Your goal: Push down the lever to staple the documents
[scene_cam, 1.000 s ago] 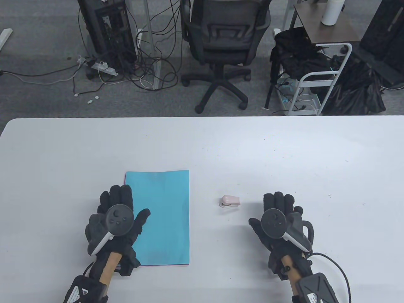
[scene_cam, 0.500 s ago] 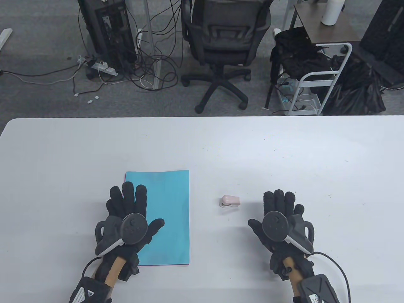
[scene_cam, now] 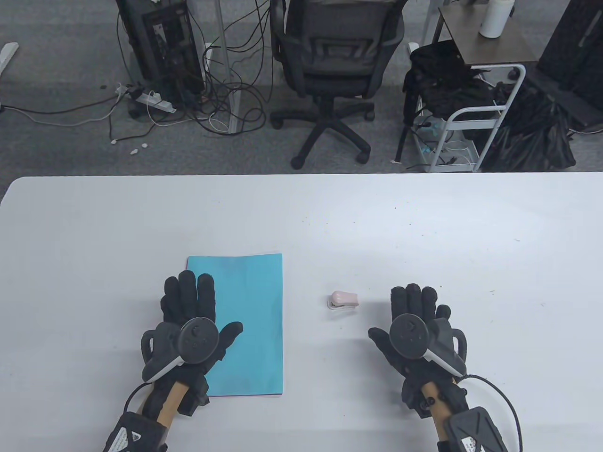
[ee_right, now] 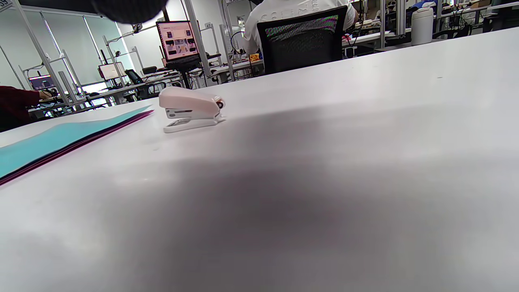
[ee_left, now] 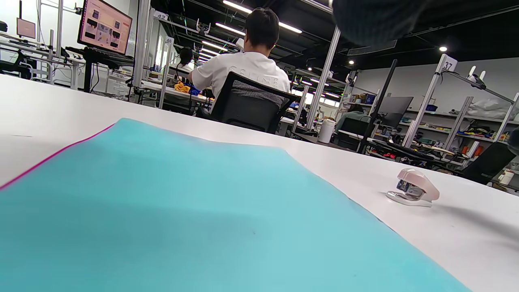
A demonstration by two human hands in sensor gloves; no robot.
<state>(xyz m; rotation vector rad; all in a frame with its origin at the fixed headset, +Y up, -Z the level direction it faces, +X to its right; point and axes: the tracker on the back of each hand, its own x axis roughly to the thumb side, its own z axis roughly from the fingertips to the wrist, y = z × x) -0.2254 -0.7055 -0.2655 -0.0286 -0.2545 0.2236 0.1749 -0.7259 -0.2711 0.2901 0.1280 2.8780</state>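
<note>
Resting flat with fingers spread, the left hand (scene_cam: 188, 325) lies on the blue paper stack (scene_cam: 249, 325). The right hand (scene_cam: 414, 329) lies flat and empty beside the pink stapler (scene_cam: 343, 300), apart from it

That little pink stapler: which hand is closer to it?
Right. The right hand lies flat on the table just right of the pink stapler, not touching it. The left hand rests on the blue paper stack, farther left.

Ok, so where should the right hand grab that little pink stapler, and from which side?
Probably from above, across its narrow width: thumb on one long side, fingers on the other, around the rounded pink top. The stapler lies flat with its long axis left to right, apart from the paper stack, just left of the right hand.
</note>
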